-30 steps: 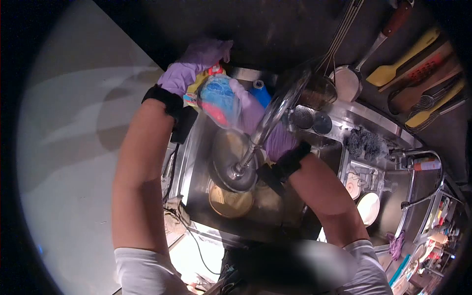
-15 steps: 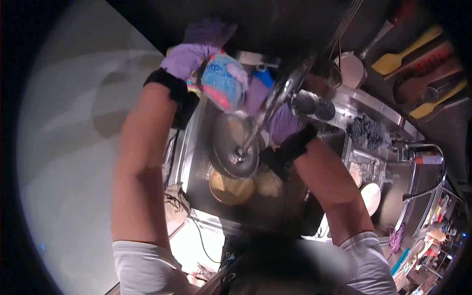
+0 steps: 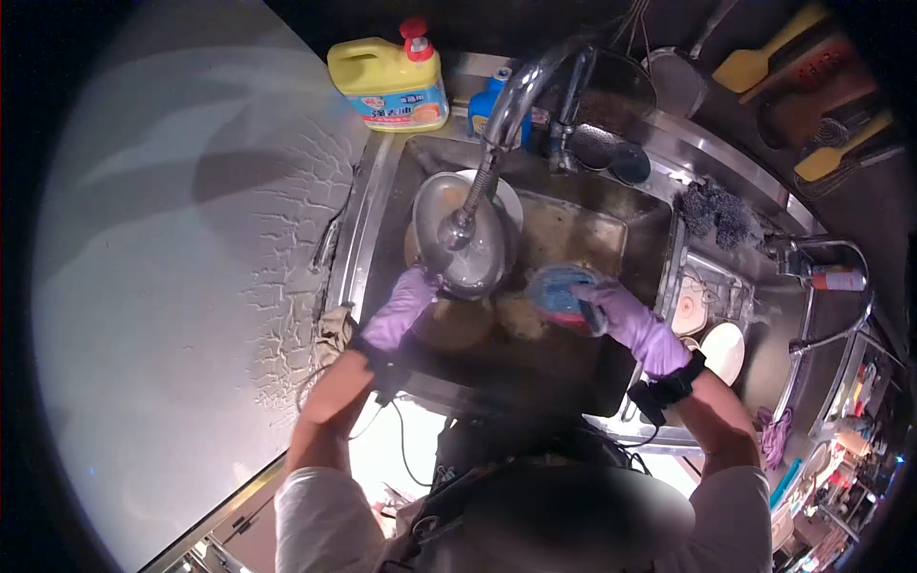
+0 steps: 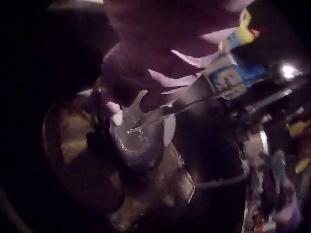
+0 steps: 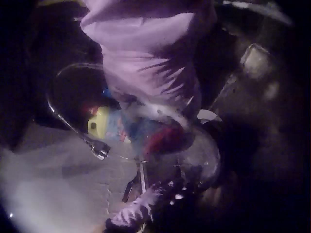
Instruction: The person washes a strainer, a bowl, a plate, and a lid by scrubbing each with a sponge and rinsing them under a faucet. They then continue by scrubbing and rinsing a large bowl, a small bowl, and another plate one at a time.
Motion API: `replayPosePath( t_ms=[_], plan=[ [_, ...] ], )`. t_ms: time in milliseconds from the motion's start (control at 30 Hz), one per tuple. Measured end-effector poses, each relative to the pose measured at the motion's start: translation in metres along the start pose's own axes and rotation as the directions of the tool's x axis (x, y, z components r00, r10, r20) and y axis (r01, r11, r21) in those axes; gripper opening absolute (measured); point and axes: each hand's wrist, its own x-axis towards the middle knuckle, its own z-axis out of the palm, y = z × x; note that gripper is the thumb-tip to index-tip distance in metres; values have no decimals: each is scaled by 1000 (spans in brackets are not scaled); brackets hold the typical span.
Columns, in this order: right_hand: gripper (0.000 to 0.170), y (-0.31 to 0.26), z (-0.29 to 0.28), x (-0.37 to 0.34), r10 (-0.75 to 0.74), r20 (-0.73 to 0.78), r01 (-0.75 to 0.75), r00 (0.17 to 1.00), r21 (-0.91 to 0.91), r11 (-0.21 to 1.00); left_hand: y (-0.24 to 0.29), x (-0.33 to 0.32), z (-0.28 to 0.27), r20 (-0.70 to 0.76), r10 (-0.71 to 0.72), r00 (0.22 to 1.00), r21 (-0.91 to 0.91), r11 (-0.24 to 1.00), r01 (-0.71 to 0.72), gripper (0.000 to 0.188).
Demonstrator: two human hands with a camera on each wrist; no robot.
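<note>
Both hands wear purple gloves. My left hand [image 3: 406, 307] grips the near rim of a metal bowl [image 3: 485, 250] that stands tilted under the faucet head [image 3: 457, 231] in the sink. In the left wrist view, the glove's thumb lies on the rim of the bowl [image 4: 138, 150]. To the right, over the sink, my right hand [image 3: 635, 320] holds a clear, rounded container [image 3: 544, 277] with something blue and pink-red in it. In the right wrist view the glove covers part of the blue and red contents [image 5: 167, 141].
A yellow detergent jug [image 3: 392, 91] with a red pump and a blue bottle [image 3: 492, 105] stand behind the sink. The curved faucet [image 3: 521, 91] arches over the bowl. A white plate [image 3: 506, 196] leans behind it. Dark scrubbers [image 3: 714, 212] lie on the right ledge.
Both hands have come back from the detergent jug toward the body. The left left the jug's top and took the metal bowl's rim; the right brought the clear container rightward over the sink.
</note>
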Motion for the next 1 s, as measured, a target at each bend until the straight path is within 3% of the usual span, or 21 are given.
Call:
replayPosePath(
  t_ms=[100,133,200,267,333,400,433,467,500,567,633,733,867,967,1000],
  plan=[
    [35,7,-12,-39,-3,-127,24,992,160,987,29,-4,12,-269,131,954,-4,991,-137,29],
    [34,9,-17,-51,-42,-193,75,980,167,983,22,5,19,-195,135,971,-177,969,-170,28],
    [33,6,-21,-73,-103,-282,143,954,125,982,-19,28,48,-239,197,951,-336,902,-272,23],
    [34,9,-24,-91,-167,-336,225,927,145,963,0,6,44,-333,372,867,-129,892,-432,19],
    [35,13,-39,-107,-163,-390,227,906,122,966,5,20,56,-251,241,937,-177,941,-289,15],
    [36,10,-34,-120,-176,-413,252,893,138,958,-70,84,119,-281,93,955,-15,995,-101,22],
    [37,5,-31,-126,-188,-418,268,889,142,953,-42,63,87,-137,-36,990,-388,921,-20,19],
    [37,2,-28,-130,-156,-446,231,882,121,965,-9,39,56,81,-183,980,-709,681,186,16],
    [37,-1,-23,-133,-200,-422,265,884,100,959,11,24,36,239,-265,934,-807,481,343,13],
    [38,-6,-13,-137,-282,-373,328,884,63,943,53,-3,-2,374,-323,869,-794,372,480,9],
    [38,-8,-9,-138,-293,-351,336,889,66,940,108,-33,-34,405,-386,828,-723,419,549,15],
    [38,-13,6,-143,-323,-299,350,898,43,936,103,-41,-44,375,-241,895,-710,546,445,26],
    [38,-6,3,-154,-304,-342,341,889,52,939,108,-65,-49,455,-8,890,-831,356,428,29],
    [37,1,-4,-161,-294,-384,352,876,91,932,96,-63,-31,411,8,912,-871,298,390,33],
    [37,3,-2,-163,-291,-393,359,872,108,927,99,-71,-29,425,-46,904,-857,301,419,38]
  ],
)
